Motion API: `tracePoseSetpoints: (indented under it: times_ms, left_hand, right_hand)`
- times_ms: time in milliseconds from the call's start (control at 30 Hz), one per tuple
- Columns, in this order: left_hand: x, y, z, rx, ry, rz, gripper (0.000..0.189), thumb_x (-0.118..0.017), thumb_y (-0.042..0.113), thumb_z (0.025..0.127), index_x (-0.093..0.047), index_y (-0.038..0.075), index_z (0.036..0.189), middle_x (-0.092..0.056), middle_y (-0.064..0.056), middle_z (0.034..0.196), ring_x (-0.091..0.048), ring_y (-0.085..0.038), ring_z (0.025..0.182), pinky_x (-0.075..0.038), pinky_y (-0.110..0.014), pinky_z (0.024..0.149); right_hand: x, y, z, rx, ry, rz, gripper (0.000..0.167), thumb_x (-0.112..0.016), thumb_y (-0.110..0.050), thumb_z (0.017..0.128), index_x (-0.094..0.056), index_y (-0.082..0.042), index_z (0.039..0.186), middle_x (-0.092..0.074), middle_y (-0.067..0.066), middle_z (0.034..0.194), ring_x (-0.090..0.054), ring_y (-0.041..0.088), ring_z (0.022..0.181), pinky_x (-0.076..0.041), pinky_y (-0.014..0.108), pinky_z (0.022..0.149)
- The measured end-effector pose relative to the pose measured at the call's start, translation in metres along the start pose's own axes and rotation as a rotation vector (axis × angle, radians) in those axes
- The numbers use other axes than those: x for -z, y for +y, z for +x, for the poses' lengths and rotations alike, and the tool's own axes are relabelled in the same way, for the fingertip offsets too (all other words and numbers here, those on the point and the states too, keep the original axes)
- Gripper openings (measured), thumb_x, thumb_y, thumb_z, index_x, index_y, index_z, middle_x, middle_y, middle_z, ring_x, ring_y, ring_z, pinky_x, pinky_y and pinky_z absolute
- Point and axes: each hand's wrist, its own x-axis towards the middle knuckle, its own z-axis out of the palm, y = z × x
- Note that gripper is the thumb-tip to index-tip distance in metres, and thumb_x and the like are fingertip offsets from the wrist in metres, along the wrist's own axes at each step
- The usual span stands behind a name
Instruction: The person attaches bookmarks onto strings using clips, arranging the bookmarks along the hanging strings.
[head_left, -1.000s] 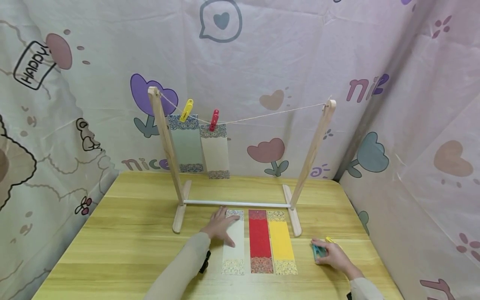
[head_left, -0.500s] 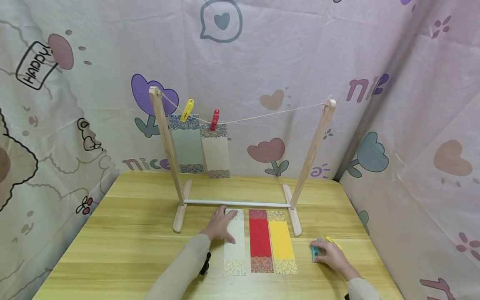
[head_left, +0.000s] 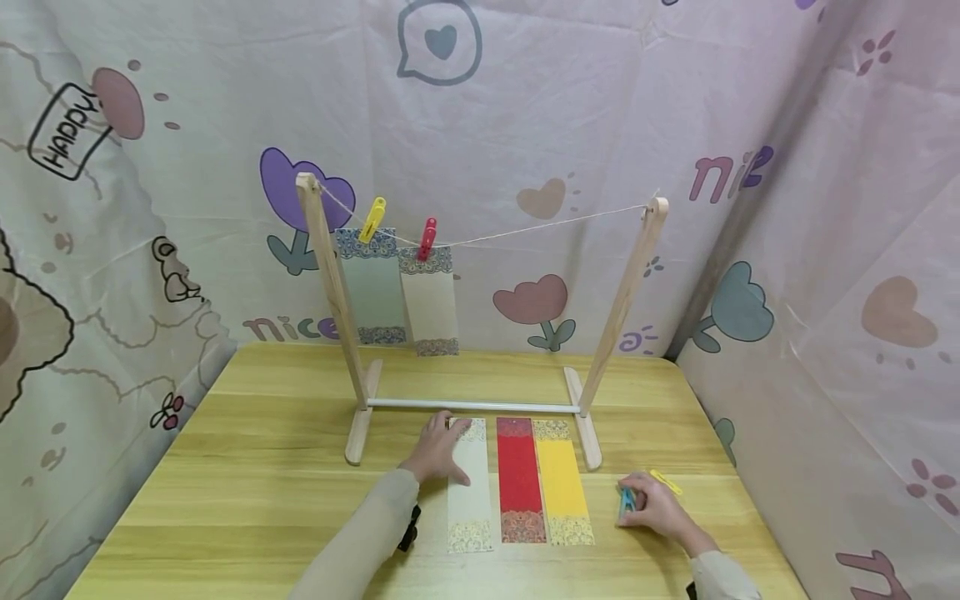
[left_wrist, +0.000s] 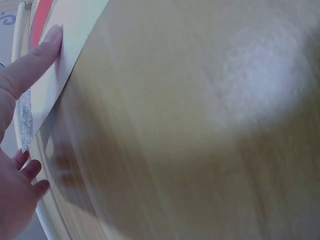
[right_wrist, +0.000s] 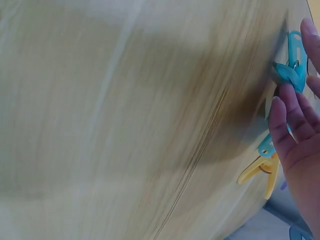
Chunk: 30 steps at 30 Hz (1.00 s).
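On the table, my left hand (head_left: 438, 450) lies over the upper left edge of a white paper strip (head_left: 468, 492) with patterned ends. In the left wrist view its thumb (left_wrist: 37, 60) rests on the paper strip, and the other fingers lie loosely at its far end. To the right, my right hand (head_left: 656, 502) pinches a blue clothespin (head_left: 627, 500) close to the tabletop. In the right wrist view, that clothespin (right_wrist: 295, 75) sits at the fingertips. A yellow clothespin (head_left: 666, 482) lies just behind this hand, beside another blue clothespin (right_wrist: 266, 146) partly hidden by it.
Red (head_left: 519, 475) and yellow paper strips (head_left: 564, 479) lie right of the white one. Behind stands a wooden rack (head_left: 626, 300) with a sagging string (head_left: 540, 227). A yellow clip (head_left: 372, 220) and a red clip (head_left: 427, 239) hold two hanging strips (head_left: 431, 304).
The white strip has shifted slightly right under my left hand. My right hand has moved a little left with the blue clothespin, showing more of the yellow clothespin behind.
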Motion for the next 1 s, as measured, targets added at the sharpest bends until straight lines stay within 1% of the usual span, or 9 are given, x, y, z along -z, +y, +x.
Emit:
tracePoseSetpoints:
  times_ms: [133, 300, 400, 467, 533, 733, 800, 900, 1000]
  left_hand:
    - [-0.002, 0.001, 0.001, 0.005, 0.023, -0.034, 0.106, -0.085, 0.039, 0.042, -0.04, 0.009, 0.133, -0.027, -0.027, 0.131, -0.029, -0.041, 0.118, -0.031, -0.056, 0.093]
    - [-0.005, 0.001, 0.002, 0.033, 0.051, -0.158, 0.104, -0.086, 0.023, 0.046, -0.035, 0.01, 0.135, -0.025, -0.026, 0.131, -0.036, -0.039, 0.113, -0.04, -0.052, 0.087]
    - [-0.007, 0.001, 0.003, 0.037, 0.069, -0.233, 0.102, -0.085, 0.013, 0.048, -0.033, 0.01, 0.136, -0.024, -0.025, 0.131, -0.04, -0.037, 0.11, -0.045, -0.046, 0.081]
    - [-0.007, 0.002, 0.004, 0.038, 0.082, -0.269, 0.102, -0.084, 0.008, 0.049, -0.032, 0.01, 0.137, -0.025, -0.025, 0.13, -0.043, -0.037, 0.108, -0.048, -0.042, 0.077]
    - [-0.007, 0.003, 0.004, 0.042, 0.091, -0.285, 0.101, -0.083, 0.005, 0.051, -0.03, 0.01, 0.137, -0.025, -0.023, 0.128, -0.047, -0.034, 0.102, -0.05, -0.035, 0.073]
    - [-0.008, 0.005, 0.007, 0.09, 0.124, -0.4, 0.098, -0.075, -0.01, 0.056, -0.027, 0.011, 0.138, -0.025, -0.023, 0.127, -0.054, -0.029, 0.083, -0.05, -0.022, 0.059]
    - [-0.008, 0.004, 0.009, 0.107, 0.144, -0.482, 0.094, -0.071, -0.015, 0.058, -0.027, 0.009, 0.138, -0.024, -0.025, 0.129, -0.053, -0.033, 0.087, -0.051, -0.022, 0.058]
    - [-0.009, 0.002, 0.011, 0.157, 0.187, -0.659, 0.082, -0.065, -0.021, 0.061, -0.032, 0.003, 0.133, -0.032, -0.027, 0.124, -0.051, -0.037, 0.09, -0.051, -0.025, 0.059]
    - [-0.008, 0.001, 0.014, 0.217, 0.222, -0.822, 0.064, -0.058, -0.023, 0.066, -0.041, -0.003, 0.124, -0.041, -0.027, 0.119, -0.052, -0.037, 0.088, -0.051, -0.03, 0.062]
  right_hand:
    - [-0.004, -0.002, 0.001, -0.008, 0.033, -0.032, 0.06, -0.082, -0.021, 0.058, -0.058, 0.012, 0.103, -0.052, 0.009, 0.093, -0.041, 0.007, 0.061, -0.038, 0.02, 0.05]
    - [-0.006, -0.005, 0.0, -0.012, 0.044, -0.067, 0.056, -0.082, -0.019, 0.058, -0.06, 0.009, 0.102, -0.047, 0.001, 0.083, -0.039, 0.008, 0.066, -0.038, 0.02, 0.053]
    - [-0.007, -0.006, 0.0, -0.042, 0.061, -0.095, 0.055, -0.082, -0.019, 0.057, -0.061, 0.005, 0.102, -0.056, 0.011, 0.093, -0.053, 0.023, 0.085, -0.047, 0.032, 0.074]
    - [-0.009, -0.007, 0.001, -0.059, 0.077, -0.114, 0.055, -0.082, -0.019, 0.057, -0.061, 0.004, 0.102, -0.057, 0.018, 0.103, -0.05, 0.038, 0.1, -0.043, 0.045, 0.086]
    - [-0.01, -0.008, 0.001, -0.069, 0.088, -0.116, 0.055, -0.082, -0.017, 0.056, -0.061, 0.003, 0.103, -0.055, 0.02, 0.109, -0.044, 0.045, 0.108, -0.036, 0.052, 0.09]
    - [-0.011, -0.009, 0.004, -0.044, 0.108, -0.093, 0.057, -0.082, -0.009, 0.057, -0.06, 0.005, 0.107, -0.052, 0.014, 0.109, -0.051, 0.03, 0.098, -0.046, 0.042, 0.082]
    - [-0.011, -0.009, 0.004, -0.044, 0.115, -0.09, 0.057, -0.081, -0.007, 0.056, -0.06, 0.005, 0.107, -0.051, 0.015, 0.108, -0.051, 0.03, 0.096, -0.046, 0.041, 0.08]
    - [-0.012, -0.009, 0.004, -0.04, 0.128, -0.093, 0.054, -0.08, -0.003, 0.058, -0.06, 0.004, 0.107, -0.054, 0.015, 0.106, -0.051, 0.035, 0.098, -0.044, 0.045, 0.084]
    - [-0.012, -0.01, 0.003, -0.045, 0.139, -0.05, 0.049, -0.076, 0.001, 0.063, -0.059, 0.004, 0.109, -0.056, 0.01, 0.094, -0.053, 0.027, 0.087, -0.047, 0.037, 0.075]
